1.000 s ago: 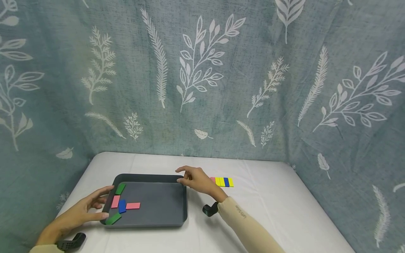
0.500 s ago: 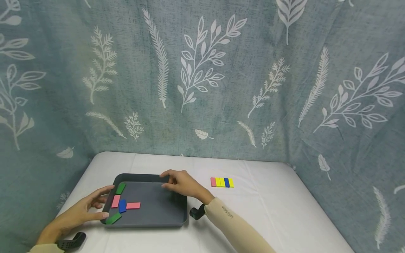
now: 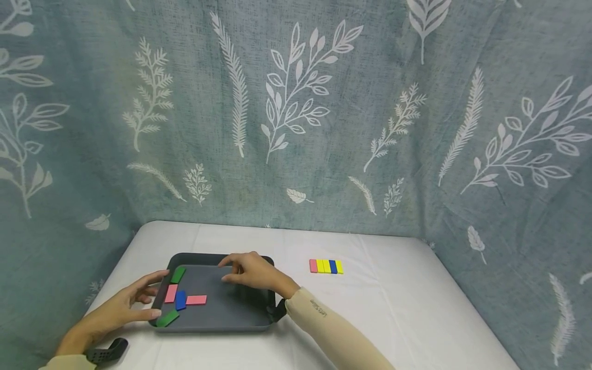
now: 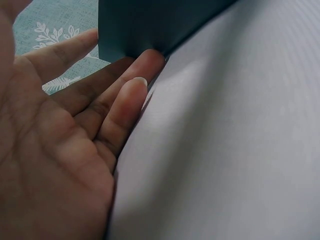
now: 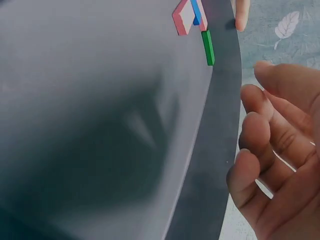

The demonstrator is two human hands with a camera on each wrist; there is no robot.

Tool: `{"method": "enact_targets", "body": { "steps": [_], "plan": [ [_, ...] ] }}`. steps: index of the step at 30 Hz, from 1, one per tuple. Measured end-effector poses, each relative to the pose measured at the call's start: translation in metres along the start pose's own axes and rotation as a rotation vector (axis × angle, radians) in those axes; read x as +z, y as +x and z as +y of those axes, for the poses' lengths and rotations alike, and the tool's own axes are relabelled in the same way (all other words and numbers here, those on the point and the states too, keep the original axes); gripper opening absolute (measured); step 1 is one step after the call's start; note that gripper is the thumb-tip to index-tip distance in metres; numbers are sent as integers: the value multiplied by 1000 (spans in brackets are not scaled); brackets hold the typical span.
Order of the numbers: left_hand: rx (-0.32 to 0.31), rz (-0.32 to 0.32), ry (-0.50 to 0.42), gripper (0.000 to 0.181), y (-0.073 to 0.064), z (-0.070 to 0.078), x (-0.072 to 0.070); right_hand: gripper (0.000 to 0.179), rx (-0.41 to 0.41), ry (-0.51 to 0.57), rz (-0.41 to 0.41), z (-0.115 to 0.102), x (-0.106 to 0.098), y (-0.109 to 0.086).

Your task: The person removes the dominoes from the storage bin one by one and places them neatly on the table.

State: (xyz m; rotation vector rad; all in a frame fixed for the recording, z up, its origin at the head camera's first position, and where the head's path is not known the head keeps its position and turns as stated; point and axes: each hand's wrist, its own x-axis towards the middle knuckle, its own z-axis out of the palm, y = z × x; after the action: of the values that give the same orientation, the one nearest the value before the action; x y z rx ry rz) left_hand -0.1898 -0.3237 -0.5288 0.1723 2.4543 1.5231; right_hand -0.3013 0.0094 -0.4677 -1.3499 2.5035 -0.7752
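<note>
A dark grey tray [image 3: 226,313] lies on the white table. Along its left part are small flat rectangular blocks: a green block [image 3: 178,274], a pink block [image 3: 171,293], a blue block [image 3: 181,300], a second pink block [image 3: 196,299] and a second green block [image 3: 167,318]. My left hand [image 3: 121,306] rests against the tray's left side, fingertips and thumb spread along the wall; the left wrist view shows fingers [image 4: 125,100] touching its outside. My right hand [image 3: 254,270] hovers over the tray's right half, fingers loosely bent, nothing visible between them.
Right of the tray, a row of blocks [image 3: 326,266] in pink, yellow and blue lies on the white tablecloth [image 3: 393,308]. A leaf-patterned curtain [image 3: 296,103] hangs behind and beside the table.
My right hand has moved left from the tray's right rim to above its inside, uncovering the pink end of the row. My left hand and the blocks in the tray stay put.
</note>
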Motion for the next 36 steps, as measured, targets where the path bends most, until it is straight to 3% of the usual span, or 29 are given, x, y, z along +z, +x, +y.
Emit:
{"method": "enact_targets", "body": {
  "steps": [12,21,36],
  "plan": [
    [62,-14,8,91,3,-2,-2,31,-45,44,-78,-3,9,18],
    [62,-21,3,91,3,-1,-2,31,-54,-39,-135,2,22,29],
    [38,-17,-1,92,0,-2,-4,29,11,-71,-180,-7,44,37]
  ]
}}
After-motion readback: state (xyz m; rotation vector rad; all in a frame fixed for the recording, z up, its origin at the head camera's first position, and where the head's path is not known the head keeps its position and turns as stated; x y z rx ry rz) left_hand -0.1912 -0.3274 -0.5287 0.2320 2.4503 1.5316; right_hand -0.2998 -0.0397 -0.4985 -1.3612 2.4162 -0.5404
